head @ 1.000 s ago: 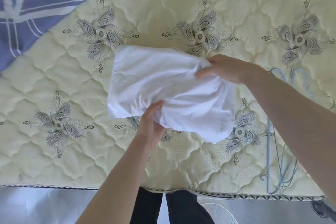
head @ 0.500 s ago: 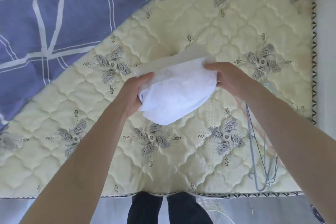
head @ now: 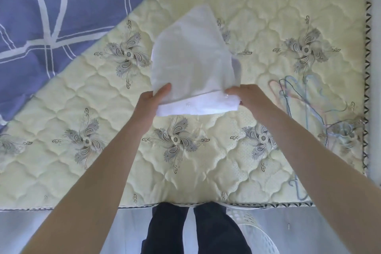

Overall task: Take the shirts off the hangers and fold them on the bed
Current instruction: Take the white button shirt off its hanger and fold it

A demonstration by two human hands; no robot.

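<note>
The left hand pinches the near left corner of the folded white shirt, thumb on top, and the right hand pinches its near right corner. The shirt reaches from the hands toward 12 o'clock over the quilted mattress. Wire hangers lie at 3 o'clock, and a blue sheet at 10 o'clock.

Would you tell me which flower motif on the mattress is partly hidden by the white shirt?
The motif peeking out at the white shirt's right edge; all others lie clear of it.
</note>
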